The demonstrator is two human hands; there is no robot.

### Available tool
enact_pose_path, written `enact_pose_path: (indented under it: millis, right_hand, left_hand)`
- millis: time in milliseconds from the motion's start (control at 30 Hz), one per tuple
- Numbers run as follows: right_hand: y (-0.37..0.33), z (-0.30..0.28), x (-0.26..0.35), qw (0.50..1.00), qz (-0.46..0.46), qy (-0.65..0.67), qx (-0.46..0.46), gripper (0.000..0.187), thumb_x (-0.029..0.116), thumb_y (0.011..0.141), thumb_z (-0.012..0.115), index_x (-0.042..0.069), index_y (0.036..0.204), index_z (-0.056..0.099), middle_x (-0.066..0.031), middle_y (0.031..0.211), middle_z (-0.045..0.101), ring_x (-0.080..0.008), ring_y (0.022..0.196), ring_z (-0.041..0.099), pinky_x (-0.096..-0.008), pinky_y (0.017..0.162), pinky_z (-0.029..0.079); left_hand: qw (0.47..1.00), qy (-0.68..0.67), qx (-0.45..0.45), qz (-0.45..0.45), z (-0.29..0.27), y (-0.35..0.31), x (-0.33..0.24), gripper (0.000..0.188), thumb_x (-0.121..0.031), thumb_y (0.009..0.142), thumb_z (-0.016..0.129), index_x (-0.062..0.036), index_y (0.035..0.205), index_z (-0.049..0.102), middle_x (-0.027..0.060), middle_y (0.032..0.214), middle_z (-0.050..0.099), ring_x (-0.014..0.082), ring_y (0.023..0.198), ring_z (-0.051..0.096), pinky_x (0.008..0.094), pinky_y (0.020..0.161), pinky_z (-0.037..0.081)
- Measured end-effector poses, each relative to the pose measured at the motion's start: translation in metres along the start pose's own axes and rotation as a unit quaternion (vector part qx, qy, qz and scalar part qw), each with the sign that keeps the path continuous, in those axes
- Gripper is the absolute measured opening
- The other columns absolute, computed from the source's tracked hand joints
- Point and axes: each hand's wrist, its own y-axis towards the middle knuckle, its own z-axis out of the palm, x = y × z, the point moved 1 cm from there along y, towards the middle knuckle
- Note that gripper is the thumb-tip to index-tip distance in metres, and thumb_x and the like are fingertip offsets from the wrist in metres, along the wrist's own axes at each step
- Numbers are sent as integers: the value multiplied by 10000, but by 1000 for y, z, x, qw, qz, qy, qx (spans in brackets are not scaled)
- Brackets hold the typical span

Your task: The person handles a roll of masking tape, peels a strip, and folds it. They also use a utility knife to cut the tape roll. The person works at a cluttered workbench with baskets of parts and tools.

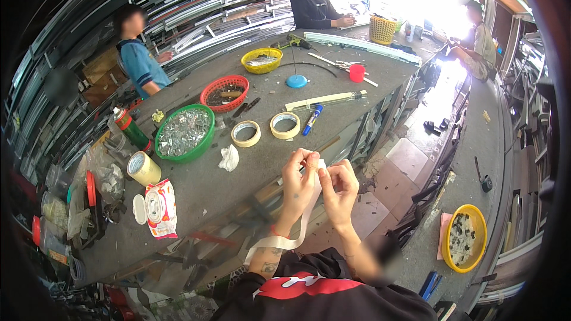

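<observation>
My left hand and my right hand meet at chest height beyond the table edge, thumbs up and fingers curled. Between their fingertips they pinch the end of a narrow cream strip. From there the strip runs down and loops across my left forearm. Whether it is tape or cloth I cannot tell. On the table ahead lie two rolls of masking tape, a blue marker and a crumpled white tissue.
Along the table stand a green basket of metal bits, a red basket, a yellow basket, a spray can and a wipes pack. A yellow bowl sits on the right bench. Other people are across the table.
</observation>
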Motion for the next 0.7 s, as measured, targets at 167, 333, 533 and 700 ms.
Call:
enact_pose_path:
  millis: [167, 333, 533, 700]
  right_hand:
    - [-7, 6, -5, 994, 56, 94, 14, 173, 82, 862, 621, 7, 732, 535, 27, 710, 408, -54, 611, 344, -201, 532, 274]
    - [-22, 0, -24, 955, 192, 218, 53, 266, 214, 954, 507, 49, 747, 529, 68, 647, 375, -46, 555, 327, -208, 504, 268]
    - [-24, -43, -43, 956, 231, 178, -18, 354, 352, 971, 442, 75, 766, 520, 78, 602, 333, -31, 524, 276, -210, 466, 212]
    - [-6, -76, -49, 973, 198, 78, 89, 238, 251, 960, 477, 31, 966, 567, 32, 718, 522, -47, 612, 449, -197, 552, 382]
  left_hand:
    - [998, -57, -3, -34, 0, -3, 2, 203, -152, 932, 527, -18, 779, 521, -9, 651, 493, 59, 616, 424, 240, 562, 377]
    - [999, -23, 25, -33, 5, -2, -1, 208, -158, 934, 528, -23, 776, 518, -18, 624, 497, 48, 569, 431, 231, 517, 367]
    - [994, -78, 57, -51, -1, 8, 3, 221, -202, 926, 556, -27, 791, 547, -41, 632, 514, 13, 581, 445, 194, 515, 360]
    - [945, -28, 300, -125, 14, -1, 23, 227, -217, 922, 559, -17, 814, 567, -47, 646, 499, 15, 590, 427, 198, 502, 342]
